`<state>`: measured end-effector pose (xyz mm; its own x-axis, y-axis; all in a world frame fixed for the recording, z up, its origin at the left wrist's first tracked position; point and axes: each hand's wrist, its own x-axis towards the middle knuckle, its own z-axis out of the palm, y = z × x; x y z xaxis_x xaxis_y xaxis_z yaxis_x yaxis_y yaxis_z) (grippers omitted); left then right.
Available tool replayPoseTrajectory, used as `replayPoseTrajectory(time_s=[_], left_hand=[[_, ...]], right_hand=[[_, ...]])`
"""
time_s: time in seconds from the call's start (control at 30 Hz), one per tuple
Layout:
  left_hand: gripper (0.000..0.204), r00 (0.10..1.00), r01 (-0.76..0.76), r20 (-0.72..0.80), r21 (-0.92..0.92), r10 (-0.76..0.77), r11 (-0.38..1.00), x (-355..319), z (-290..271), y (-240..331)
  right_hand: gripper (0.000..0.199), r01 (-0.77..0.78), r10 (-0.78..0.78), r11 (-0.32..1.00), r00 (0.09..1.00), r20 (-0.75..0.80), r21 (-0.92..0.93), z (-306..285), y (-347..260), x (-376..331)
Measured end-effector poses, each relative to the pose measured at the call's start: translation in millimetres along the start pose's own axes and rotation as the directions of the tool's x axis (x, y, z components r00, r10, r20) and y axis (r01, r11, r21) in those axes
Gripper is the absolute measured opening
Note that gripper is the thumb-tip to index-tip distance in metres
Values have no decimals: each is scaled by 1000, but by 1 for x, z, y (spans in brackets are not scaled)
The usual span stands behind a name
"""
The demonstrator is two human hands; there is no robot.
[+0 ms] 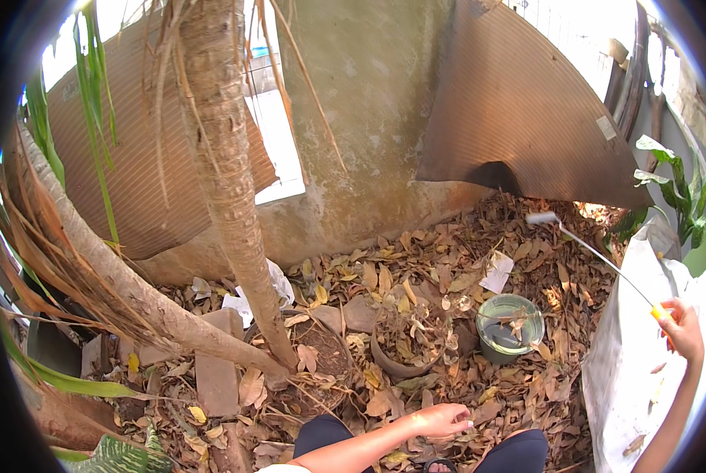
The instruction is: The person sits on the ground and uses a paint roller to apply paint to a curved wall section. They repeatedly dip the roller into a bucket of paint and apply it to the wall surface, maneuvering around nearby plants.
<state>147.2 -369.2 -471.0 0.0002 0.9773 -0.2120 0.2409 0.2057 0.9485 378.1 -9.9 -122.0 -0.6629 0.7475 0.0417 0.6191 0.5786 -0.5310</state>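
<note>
My right hand (682,329) is closed around the yellow handle of a small paint roller (605,260). Its long thin metal rod slants up and left to a short whitish roller head (541,217), held over dry leaves near the wall. My left hand (443,419) hovers above the leaves between my knees, its fingers loosely curled together with nothing visible in them. Ahead of it stands a greenish plastic bucket (509,329) with leaf scraps and some liquid inside. Beside the bucket, a round pot (400,367) holds dried plants and leaves.
A mossy wall (361,126) rises ahead, with brown corrugated sheets (526,102) on both sides. At left, a tree trunk (227,173) and a leaning stem stand near bricks (216,378). A large white sack (629,363) lies at right beside a leafy plant (684,189).
</note>
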Motion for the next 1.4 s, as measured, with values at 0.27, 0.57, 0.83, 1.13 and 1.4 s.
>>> replayPoseTrajectory(time_s=[0.27,0.57,0.83,1.13,1.4], left_hand=[[53,999,-23,-44,99,27,995,-13,3,1],[55,999,-43,-12,249,47,967,-15,0,11],[56,986,38,-167,108,-19,993,-53,-12,9],[44,769,175,-531,-360,-356,916,-153,-7,-17],[38,646,154,-668,-362,-371,920,-161,-10,-8]], right_hand=[[40,269,-232,895,962,-143,357,133,-94,10],[35,384,-400,599,904,-153,702,231,-235,49],[46,686,-523,566,728,-444,457,238,-336,141],[46,815,-541,454,573,-616,359,197,-448,200],[49,865,-601,480,447,-662,148,183,-484,243]])
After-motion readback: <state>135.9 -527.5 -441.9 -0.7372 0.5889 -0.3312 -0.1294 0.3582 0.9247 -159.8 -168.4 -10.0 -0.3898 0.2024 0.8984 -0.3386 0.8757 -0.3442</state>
